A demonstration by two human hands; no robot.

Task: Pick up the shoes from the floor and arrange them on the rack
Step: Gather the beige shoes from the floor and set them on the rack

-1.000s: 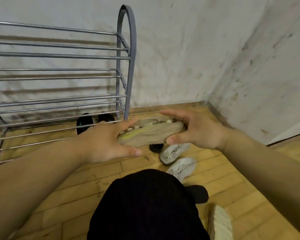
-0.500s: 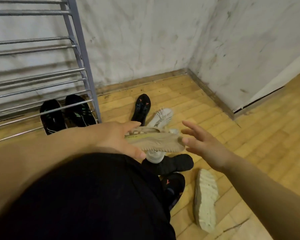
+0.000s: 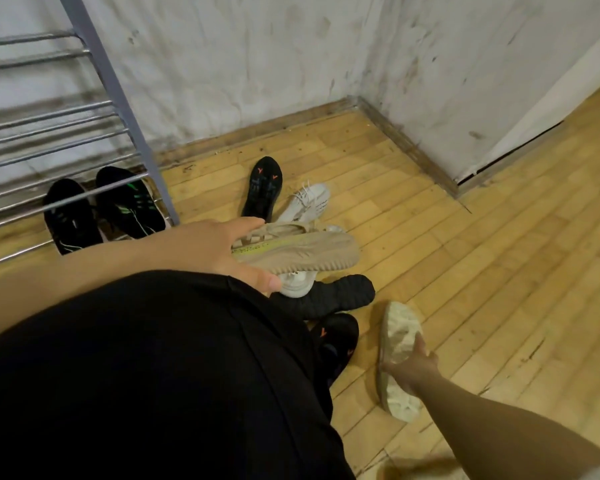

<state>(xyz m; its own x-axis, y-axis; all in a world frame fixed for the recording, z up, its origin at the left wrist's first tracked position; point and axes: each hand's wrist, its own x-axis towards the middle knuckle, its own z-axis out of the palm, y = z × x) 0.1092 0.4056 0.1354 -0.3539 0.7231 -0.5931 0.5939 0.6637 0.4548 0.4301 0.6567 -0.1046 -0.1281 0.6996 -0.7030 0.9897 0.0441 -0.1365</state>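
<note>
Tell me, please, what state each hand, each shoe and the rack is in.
left hand, grips the beige shoe
beige shoe, held off the floor, on its side
right hand, on the cream shoe, grip unclear
cream shoe, on the floor, sole showing
black pair, upright at the rack's bottom
rack, upright against the wall
white shoe, upright on the floor
black shoe, on the floor, sole up

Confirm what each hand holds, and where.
Left hand grips the beige sneaker at its near end, thumb under the sole. Right hand grips the cream shoe on the floor around its middle.
</note>
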